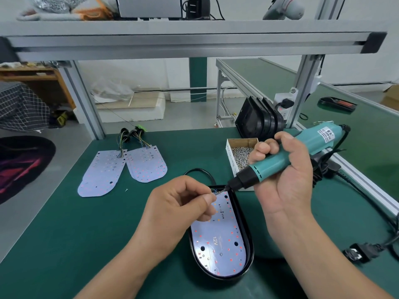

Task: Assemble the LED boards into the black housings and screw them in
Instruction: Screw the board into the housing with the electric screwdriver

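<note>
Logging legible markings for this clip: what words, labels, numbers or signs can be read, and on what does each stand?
"12V": printed on the LED board in the black housing.
White label on the electric screwdriver: too blurred to read.
Lettering on the side of the screw box: too blurred to read.
Nothing else is legible.

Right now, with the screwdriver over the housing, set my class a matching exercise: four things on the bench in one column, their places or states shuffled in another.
1 electric screwdriver
2 screw box
3 loose LED boards
4 black housing

A holds an LED board
B lying flat, far left
C gripped by the right hand
D open, full of screws

Pairs: 1-C, 2-D, 3-B, 4-A
</note>
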Demonstrator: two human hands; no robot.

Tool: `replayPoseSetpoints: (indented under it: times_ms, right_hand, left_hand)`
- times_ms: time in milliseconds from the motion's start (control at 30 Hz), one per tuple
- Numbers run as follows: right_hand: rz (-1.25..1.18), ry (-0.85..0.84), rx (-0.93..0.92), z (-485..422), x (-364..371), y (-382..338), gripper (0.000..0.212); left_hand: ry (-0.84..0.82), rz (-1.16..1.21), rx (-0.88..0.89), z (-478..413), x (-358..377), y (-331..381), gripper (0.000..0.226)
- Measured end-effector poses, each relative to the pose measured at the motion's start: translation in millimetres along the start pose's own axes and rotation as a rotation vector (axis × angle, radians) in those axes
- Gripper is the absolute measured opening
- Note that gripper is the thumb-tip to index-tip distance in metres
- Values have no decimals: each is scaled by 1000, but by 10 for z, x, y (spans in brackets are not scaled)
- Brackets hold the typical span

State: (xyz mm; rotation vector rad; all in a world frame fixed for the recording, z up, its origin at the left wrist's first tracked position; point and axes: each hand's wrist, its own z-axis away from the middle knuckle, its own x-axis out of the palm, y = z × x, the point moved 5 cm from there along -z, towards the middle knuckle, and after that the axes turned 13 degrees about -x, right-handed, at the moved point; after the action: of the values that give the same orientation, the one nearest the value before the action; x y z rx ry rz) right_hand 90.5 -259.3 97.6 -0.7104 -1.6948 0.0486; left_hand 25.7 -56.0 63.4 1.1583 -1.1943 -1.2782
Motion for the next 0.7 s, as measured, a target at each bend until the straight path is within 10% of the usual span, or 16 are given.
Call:
replayPoseSetpoints:
  times_ms: [700]
  right_hand:
    - [-2,-14,-15,40,43,21,10]
  left_hand:
    - [17,141,-103,20,94,-14,31]
